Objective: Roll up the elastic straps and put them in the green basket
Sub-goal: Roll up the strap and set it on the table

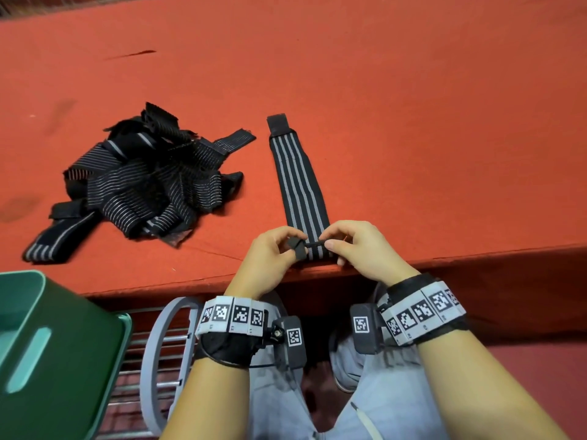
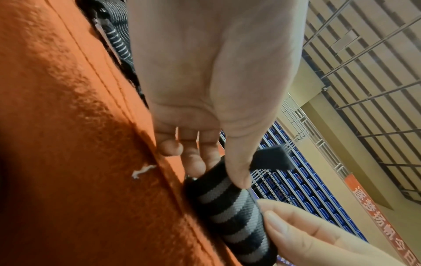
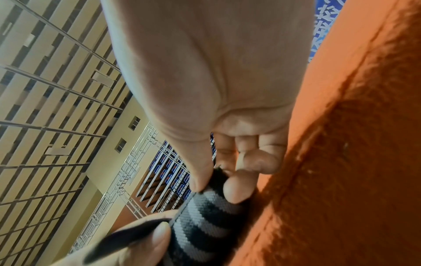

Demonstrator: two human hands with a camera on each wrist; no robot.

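One black elastic strap with grey stripes [image 1: 297,179] lies stretched away from me on the red table, its near end folded over at the table's front edge. My left hand [image 1: 279,249] pinches the left side of that folded end [image 2: 230,201] between thumb and fingers, with a short black loop sticking up beside the thumb. My right hand [image 1: 346,246] pinches the right side of the same end [image 3: 212,207]. A heap of several more black striped straps [image 1: 139,182] lies to the left. The green basket [image 1: 54,354] stands below the table at lower left.
The red felt table [image 1: 413,122] stretches far ahead and to the right. A grey metal rack with a round frame [image 1: 158,360] stands beside the basket, under the table edge. My knees in grey trousers are below my wrists.
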